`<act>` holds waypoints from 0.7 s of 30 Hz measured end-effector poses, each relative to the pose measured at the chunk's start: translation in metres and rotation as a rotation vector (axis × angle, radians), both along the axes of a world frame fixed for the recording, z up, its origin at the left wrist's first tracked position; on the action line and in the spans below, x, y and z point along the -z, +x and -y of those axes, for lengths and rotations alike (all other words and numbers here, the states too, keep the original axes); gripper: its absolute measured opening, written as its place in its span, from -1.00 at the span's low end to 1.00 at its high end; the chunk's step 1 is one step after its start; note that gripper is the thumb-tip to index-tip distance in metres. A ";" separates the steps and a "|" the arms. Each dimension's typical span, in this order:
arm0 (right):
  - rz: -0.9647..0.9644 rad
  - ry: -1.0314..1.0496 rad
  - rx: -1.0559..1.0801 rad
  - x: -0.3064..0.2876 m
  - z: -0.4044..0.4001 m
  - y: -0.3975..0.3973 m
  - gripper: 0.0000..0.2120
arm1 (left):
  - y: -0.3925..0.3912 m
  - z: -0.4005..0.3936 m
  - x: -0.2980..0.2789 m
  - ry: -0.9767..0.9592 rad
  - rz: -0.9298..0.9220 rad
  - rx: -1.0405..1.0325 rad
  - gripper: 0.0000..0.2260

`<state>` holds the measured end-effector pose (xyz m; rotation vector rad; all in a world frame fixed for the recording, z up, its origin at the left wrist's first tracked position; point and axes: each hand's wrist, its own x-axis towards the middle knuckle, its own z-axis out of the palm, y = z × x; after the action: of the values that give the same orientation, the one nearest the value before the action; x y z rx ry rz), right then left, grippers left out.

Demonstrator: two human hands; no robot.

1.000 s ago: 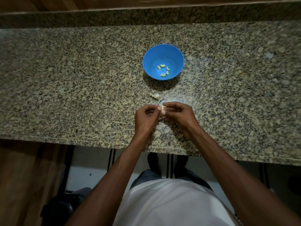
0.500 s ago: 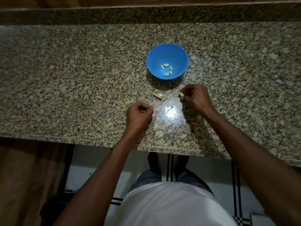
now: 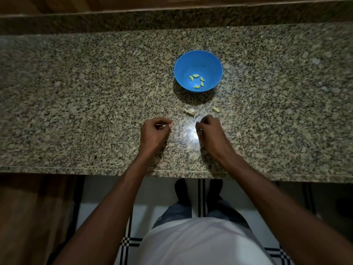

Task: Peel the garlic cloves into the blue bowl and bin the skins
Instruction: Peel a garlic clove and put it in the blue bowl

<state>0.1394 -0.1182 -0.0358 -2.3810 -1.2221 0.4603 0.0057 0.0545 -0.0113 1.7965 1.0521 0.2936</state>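
Left hand: curled on the counter, pinching a thin pale scrap, likely skin.
Right hand: curled, near edge of the glare patch; contents not discernible, cannot tell whether anything is held.
Blue bowl: beyond both hands, about five peeled cloves inside.
Loose clove: peeled, bare on counter between bowl and right hand, outside bowl.
Unpeeled piece: just left of loose clove, papery bits trailing.
Risk: loose clove forgotten or knocked aside by right wrist; light skin drifting off and never binned; no bin in view.
Change: half a second back, right hand up near bowl with clove in fingertips; now withdrawn, clove lying on stone. Left hand hardly shifted.
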 end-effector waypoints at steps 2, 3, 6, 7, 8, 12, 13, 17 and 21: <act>0.082 0.008 -0.052 -0.007 0.009 -0.023 -0.84 | -0.004 -0.004 0.003 0.018 0.004 -0.002 -0.91; 0.078 0.013 -0.079 -0.010 0.012 -0.033 -0.83 | -0.007 -0.006 0.004 0.017 0.010 -0.019 -0.91; 0.012 0.025 -0.046 -0.023 0.005 -0.042 -0.86 | -0.012 -0.009 0.005 -0.004 0.041 -0.044 -0.89; 0.047 0.058 -0.034 -0.024 -0.003 -0.035 -0.78 | -0.013 -0.010 0.005 0.001 0.045 -0.047 -0.88; 0.058 0.086 -0.026 -0.024 -0.015 -0.026 -0.70 | -0.015 -0.010 0.005 -0.003 0.055 -0.054 -0.88; 0.082 0.048 -0.096 -0.030 -0.054 -0.016 -0.76 | -0.017 -0.011 0.003 -0.007 0.076 -0.055 -0.89; 0.100 0.032 -0.132 -0.029 -0.055 -0.019 -0.80 | -0.017 -0.012 0.004 -0.011 0.071 -0.047 -0.88; 0.160 0.063 -0.225 -0.018 -0.023 -0.046 -0.88 | -0.020 -0.013 0.010 0.008 0.036 -0.020 -0.89; 0.159 0.072 -0.226 -0.011 0.018 -0.050 -0.82 | -0.023 -0.012 0.015 0.031 0.039 0.049 -0.92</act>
<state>0.0897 -0.1358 -0.0251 -2.2647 -1.5614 0.2929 -0.0173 0.0668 -0.0262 1.8349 0.9800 0.3152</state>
